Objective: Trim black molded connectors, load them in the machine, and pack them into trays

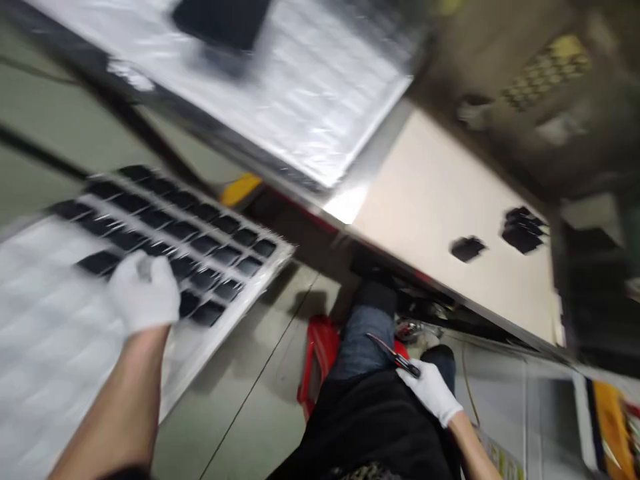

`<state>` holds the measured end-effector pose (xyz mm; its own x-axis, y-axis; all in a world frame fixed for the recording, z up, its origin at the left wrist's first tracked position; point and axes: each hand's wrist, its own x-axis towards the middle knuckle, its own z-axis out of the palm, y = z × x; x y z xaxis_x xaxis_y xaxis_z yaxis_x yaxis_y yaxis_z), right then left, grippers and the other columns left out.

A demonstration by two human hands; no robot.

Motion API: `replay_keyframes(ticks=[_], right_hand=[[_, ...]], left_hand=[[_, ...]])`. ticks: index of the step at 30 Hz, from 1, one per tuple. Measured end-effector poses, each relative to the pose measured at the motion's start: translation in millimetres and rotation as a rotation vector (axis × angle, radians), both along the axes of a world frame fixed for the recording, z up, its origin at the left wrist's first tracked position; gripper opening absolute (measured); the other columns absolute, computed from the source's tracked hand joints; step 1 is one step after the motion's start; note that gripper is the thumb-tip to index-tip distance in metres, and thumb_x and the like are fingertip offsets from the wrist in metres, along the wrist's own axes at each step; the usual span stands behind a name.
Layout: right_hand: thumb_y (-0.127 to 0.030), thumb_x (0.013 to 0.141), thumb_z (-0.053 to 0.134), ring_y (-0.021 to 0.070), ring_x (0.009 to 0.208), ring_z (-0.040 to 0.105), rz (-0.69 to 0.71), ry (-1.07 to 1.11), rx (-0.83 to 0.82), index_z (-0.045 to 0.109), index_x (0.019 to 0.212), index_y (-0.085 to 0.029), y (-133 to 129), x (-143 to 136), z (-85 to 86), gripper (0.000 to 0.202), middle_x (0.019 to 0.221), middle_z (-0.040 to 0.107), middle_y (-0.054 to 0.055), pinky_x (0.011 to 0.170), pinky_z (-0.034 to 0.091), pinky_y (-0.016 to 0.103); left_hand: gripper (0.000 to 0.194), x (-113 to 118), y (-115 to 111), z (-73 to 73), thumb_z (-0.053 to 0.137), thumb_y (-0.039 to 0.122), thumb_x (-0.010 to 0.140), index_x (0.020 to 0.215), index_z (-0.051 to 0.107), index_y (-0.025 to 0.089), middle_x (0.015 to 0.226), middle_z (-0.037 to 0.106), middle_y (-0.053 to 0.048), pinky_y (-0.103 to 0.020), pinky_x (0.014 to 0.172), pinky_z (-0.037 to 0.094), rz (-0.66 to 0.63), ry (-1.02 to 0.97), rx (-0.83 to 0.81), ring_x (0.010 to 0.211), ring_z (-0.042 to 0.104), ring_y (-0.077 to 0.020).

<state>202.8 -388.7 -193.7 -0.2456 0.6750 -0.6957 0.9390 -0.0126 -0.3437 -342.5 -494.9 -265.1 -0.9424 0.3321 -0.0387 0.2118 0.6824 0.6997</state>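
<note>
My left hand [145,293], in a white glove, is over a white plastic tray [235,333] at the left. Its fingers are curled together, and what they hold, if anything, is hidden. Black rectangular pieces [183,230] sit in rows in the tray's pockets, and one black piece [99,263] lies just beside my fingers. Near my lap, my right hand [433,390], also gloved in white, is closed around a slim tool [406,364] with a black and red handle and a long thin tip. Motion blurs the view.
A second white tray [310,93] with a dark block [223,23] on it lies on the bench. A pale board [410,193] carries a black piece [467,249] and a small black pile [523,230]. A red stool [320,353] stands under me.
</note>
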Motion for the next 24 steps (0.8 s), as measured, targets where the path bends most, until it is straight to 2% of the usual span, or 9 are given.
replay_keyframes(ticks=[3, 5, 7, 10, 13, 15, 17, 20, 24], right_hand=[[-0.041, 0.089, 0.061, 0.0192, 0.068, 0.065, -0.018, -0.015, 0.06, 0.078, 0.086, -0.016, -3.3, -2.5, 0.3, 0.03, 0.074, 0.075, 0.004, 0.067, 0.046, 0.028], [-0.037, 0.087, 0.066, 0.0172, 0.064, 0.062, -0.049, -0.001, 0.1, 0.077, 0.082, -0.018, -5.3, 1.8, -2.5, 0.023, 0.071, 0.073, 0.003, 0.066, 0.042, 0.028], [-0.035, 0.086, 0.068, 0.017, 0.065, 0.061, -0.058, 0.024, 0.124, 0.077, 0.082, -0.018, -9.4, 7.9, -5.9, 0.02, 0.071, 0.073, 0.004, 0.066, 0.041, 0.027], [-0.035, 0.088, 0.068, 0.0185, 0.07, 0.065, -0.085, 0.078, 0.147, 0.079, 0.087, -0.019, -17.1, 17.2, -10.1, 0.02, 0.077, 0.077, 0.005, 0.069, 0.045, 0.027], [-0.036, 0.089, 0.069, 0.0203, 0.075, 0.068, -0.14, 0.134, 0.176, 0.08, 0.093, -0.019, -23.4, 26.7, -12.2, 0.021, 0.083, 0.079, 0.006, 0.073, 0.049, 0.028], [-0.036, 0.09, 0.068, 0.0213, 0.076, 0.069, -0.178, 0.166, 0.191, 0.081, 0.093, -0.019, -25.1, 34.1, -12.5, 0.022, 0.083, 0.08, 0.006, 0.074, 0.051, 0.03], [-0.036, 0.09, 0.068, 0.0221, 0.076, 0.069, -0.202, 0.193, 0.196, 0.081, 0.092, -0.019, -24.2, 42.5, -11.0, 0.022, 0.083, 0.079, 0.006, 0.075, 0.051, 0.031], [-0.04, 0.092, 0.066, 0.0218, 0.074, 0.068, -0.198, 0.226, 0.178, 0.08, 0.09, -0.019, -19.8, 55.5, -1.4, 0.025, 0.079, 0.077, 0.005, 0.074, 0.051, 0.032], [-0.05, 0.093, 0.065, 0.0191, 0.072, 0.065, -0.175, 0.364, 0.131, 0.08, 0.09, -0.017, -12.3, 67.7, 29.2, 0.036, 0.079, 0.075, 0.002, 0.071, 0.049, 0.03]], left_hand=[[0.014, 118.1, 46.9, 51.5, 0.066, 0.043, 0.091, 0.096, 0.079, 0.044, 0.099, 0.08, 0.006, -0.05, 0.099, 0.055, -0.154, 0.028, 0.331, 0.1, 0.074, -0.0322], [0.019, 194.2, 93.2, 102.1, 0.071, 0.035, 0.091, 0.106, 0.079, 0.041, 0.103, 0.08, 0.002, -0.047, 0.098, 0.056, -0.487, 0.012, 0.621, 0.099, 0.074, -0.0304], [0.036, 250.4, 154.6, 151.5, 0.076, 0.036, 0.089, 0.125, 0.074, 0.029, 0.126, 0.075, -0.008, -0.05, 0.113, 0.048, -0.779, 0.045, 0.674, 0.122, 0.067, -0.0347], [0.05, 286.3, 247.9, 197.2, 0.084, 0.036, 0.083, 0.125, 0.069, 0.015, 0.141, 0.063, -0.02, -0.057, 0.12, 0.036, -1.104, 0.138, 0.403, 0.139, 0.051, -0.0451], [0.028, 289.2, 296.9, 207.1, 0.079, 0.036, 0.088, 0.1, 0.071, 0.012, 0.115, 0.071, -0.019, -0.054, 0.11, 0.044, -1.283, 0.157, 0.171, 0.12, 0.063, -0.0416], [0.024, 288.1, 297.6, 204.9, 0.078, 0.035, 0.087, 0.095, 0.07, 0.014, 0.105, 0.073, -0.015, -0.048, 0.104, 0.049, -1.272, 0.079, 0.213, 0.109, 0.067, -0.0353], [0.029, 287.9, 277.4, 203.2, 0.08, 0.034, 0.081, 0.101, 0.069, 0.016, 0.106, 0.073, -0.01, -0.044, 0.1, 0.052, -1.205, -0.138, 0.393, 0.104, 0.068, -0.0303], [0.042, 290.3, 221.2, 203.2, 0.086, 0.042, 0.074, 0.104, 0.07, 0.018, 0.103, 0.072, -0.008, -0.037, 0.086, 0.057, -1.017, -0.653, 0.662, 0.093, 0.068, -0.025], [0.041, 299.1, 135.5, 184.4, 0.093, 0.044, 0.066, 0.09, 0.072, 0.019, 0.086, 0.063, -0.005, -0.026, 0.057, 0.046, -0.636, -1.253, 0.719, 0.068, 0.055, -0.014]])
